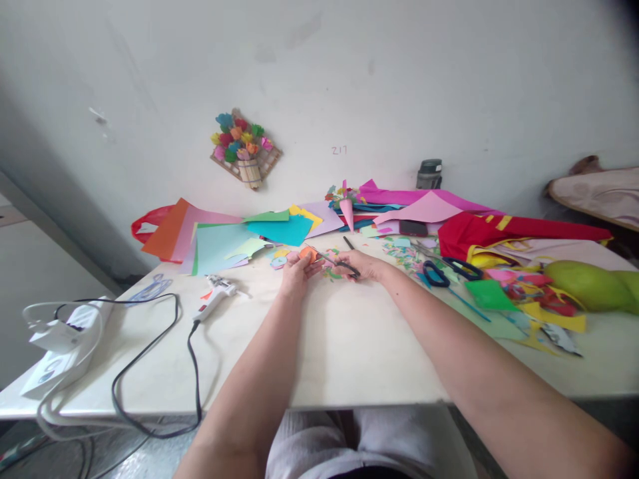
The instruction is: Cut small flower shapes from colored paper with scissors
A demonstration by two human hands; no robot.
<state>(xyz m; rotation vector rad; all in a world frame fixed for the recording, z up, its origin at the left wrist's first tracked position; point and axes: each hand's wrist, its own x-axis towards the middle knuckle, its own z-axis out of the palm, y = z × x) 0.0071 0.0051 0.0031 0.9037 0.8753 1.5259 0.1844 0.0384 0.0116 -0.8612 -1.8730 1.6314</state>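
My left hand [298, 271] pinches a small piece of orange paper [308, 254] above the middle of the table. Closed around the dark handles of a pair of scissors [344, 266] is my right hand [367, 265]. The scissor blades point left and reach the orange paper; whether they are cutting into it is too small to tell. Small scraps of coloured paper [332, 273] lie on the table under and between both hands. Behind them stands a pink paper cone [347, 214] with tiny paper flowers at its top.
A glue gun [214, 299] lies left, its black cord running toward a white power strip [67, 352]. Coloured sheets [222, 246] spread along the back. At right are larger scissors [449, 269], a phone [413, 228], red cloth [479, 233] and a green round object [589, 286].
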